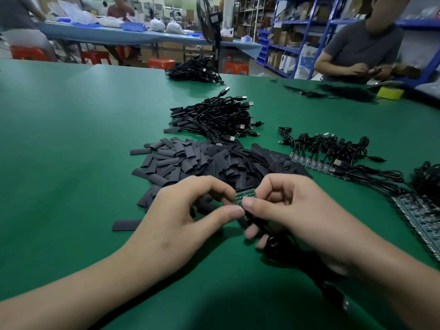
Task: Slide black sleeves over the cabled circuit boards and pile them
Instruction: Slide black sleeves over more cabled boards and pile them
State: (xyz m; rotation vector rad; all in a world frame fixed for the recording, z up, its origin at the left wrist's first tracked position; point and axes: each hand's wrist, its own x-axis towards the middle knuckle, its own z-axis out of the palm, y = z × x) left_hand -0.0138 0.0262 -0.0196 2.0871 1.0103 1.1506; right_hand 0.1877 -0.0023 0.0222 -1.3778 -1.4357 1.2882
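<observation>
We pinch the board (246, 196) btwn L hand (190, 211) & R hand (297, 210), long axis upright; sleeves (202, 160) lie just beyond.

No writing, brand or number can be read anywhere. The white and blue plastic bag (307, 60) by the blue metal shelves (281, 46) bears print, and the grey box (230, 60) behind the black standing fan (204, 19) shows a red lit display; both are too blurred to make out.
</observation>
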